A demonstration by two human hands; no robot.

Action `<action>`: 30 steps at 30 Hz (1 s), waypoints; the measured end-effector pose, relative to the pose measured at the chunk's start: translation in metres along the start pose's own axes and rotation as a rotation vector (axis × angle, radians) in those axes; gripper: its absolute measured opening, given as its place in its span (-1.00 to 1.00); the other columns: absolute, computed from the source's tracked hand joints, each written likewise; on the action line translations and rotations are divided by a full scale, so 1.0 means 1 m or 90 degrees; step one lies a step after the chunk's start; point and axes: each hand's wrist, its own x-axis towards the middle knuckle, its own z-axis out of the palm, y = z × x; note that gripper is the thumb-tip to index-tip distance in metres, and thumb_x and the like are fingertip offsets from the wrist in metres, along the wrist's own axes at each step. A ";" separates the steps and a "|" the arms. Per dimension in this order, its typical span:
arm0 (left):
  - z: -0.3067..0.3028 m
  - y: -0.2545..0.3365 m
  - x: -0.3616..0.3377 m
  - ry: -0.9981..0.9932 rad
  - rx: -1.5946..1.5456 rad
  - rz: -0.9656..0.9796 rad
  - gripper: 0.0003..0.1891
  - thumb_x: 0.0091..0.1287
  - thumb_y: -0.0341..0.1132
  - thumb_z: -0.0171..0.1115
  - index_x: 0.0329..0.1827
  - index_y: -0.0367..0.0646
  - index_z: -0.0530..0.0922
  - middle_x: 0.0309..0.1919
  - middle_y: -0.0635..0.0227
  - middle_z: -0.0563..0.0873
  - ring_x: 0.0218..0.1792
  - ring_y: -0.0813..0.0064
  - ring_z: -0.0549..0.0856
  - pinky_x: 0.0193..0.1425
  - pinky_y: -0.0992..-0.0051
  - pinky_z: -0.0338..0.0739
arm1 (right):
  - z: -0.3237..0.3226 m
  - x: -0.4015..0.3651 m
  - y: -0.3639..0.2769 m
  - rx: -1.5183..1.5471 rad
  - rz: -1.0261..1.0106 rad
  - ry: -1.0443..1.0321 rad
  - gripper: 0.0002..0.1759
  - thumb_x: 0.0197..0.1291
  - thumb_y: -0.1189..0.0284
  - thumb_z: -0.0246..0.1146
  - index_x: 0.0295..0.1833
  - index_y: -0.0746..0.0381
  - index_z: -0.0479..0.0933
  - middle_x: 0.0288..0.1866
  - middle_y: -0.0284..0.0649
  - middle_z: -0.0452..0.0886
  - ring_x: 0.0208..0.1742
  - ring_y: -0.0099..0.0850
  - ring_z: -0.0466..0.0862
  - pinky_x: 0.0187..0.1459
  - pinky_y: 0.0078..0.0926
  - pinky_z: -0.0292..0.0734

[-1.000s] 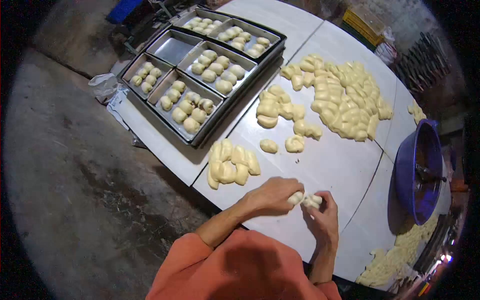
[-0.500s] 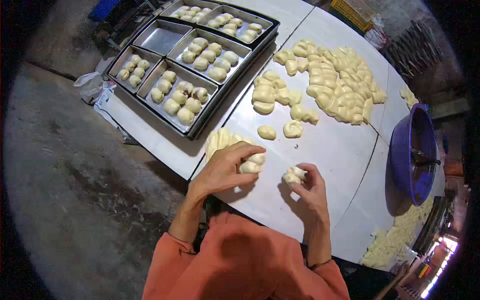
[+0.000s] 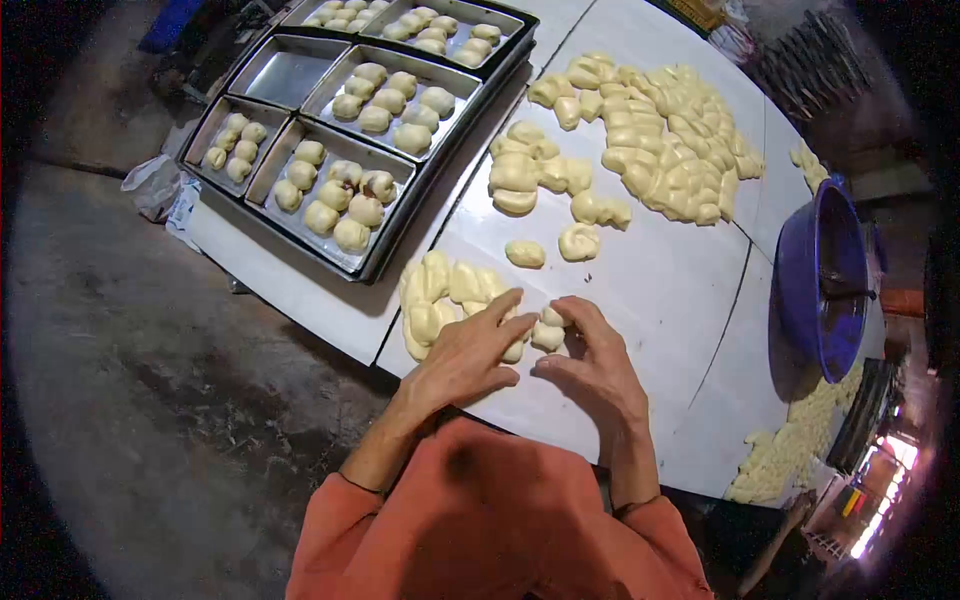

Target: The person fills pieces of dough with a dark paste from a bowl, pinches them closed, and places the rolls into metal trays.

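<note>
I read the left hand [image 3: 468, 352] as released: the palm faces down and the fingers are straight and slightly spread. Its fingertips rest on the near edge of the cluster of rolled dough pieces [image 3: 440, 295]. That cluster lies on the white table [image 3: 650, 300], close to the table's near edge and just ahead of the person's orange sleeves. The right hand [image 3: 592, 372] is half curled beside the left, and the two hands nearly touch. Its index finger arcs over, and its thumb sits just under, a small dough piece [image 3: 548, 334]. This piece lies against the right end of the cluster. I cannot tell whether the piece is pinched or only touched. Two loose dough pieces [image 3: 552, 247] sit just beyond the cluster, apart from it. Further back, a large heap of dough portions [image 3: 670, 130] covers the far right of the table. To the far left, a dark rack of baking pans [image 3: 350, 120] holds rows of round dough balls. A blue bowl [image 3: 825, 280] stands at the right edge of the table, well apart from both hands. Pale dough scraps [image 3: 790, 460] lie below the bowl.
</note>
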 end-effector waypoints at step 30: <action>0.044 0.015 0.018 0.047 0.007 0.077 -0.23 0.16 -0.34 0.46 0.47 -0.20 0.32 0.33 0.06 0.47 0.22 -0.01 0.60 0.21 0.12 0.60 | -0.015 -0.031 0.000 -0.145 0.112 0.163 -0.54 0.10 0.47 0.32 0.15 0.31 0.49 0.06 -0.08 0.58 -0.16 -0.29 0.65 -0.12 -0.35 0.59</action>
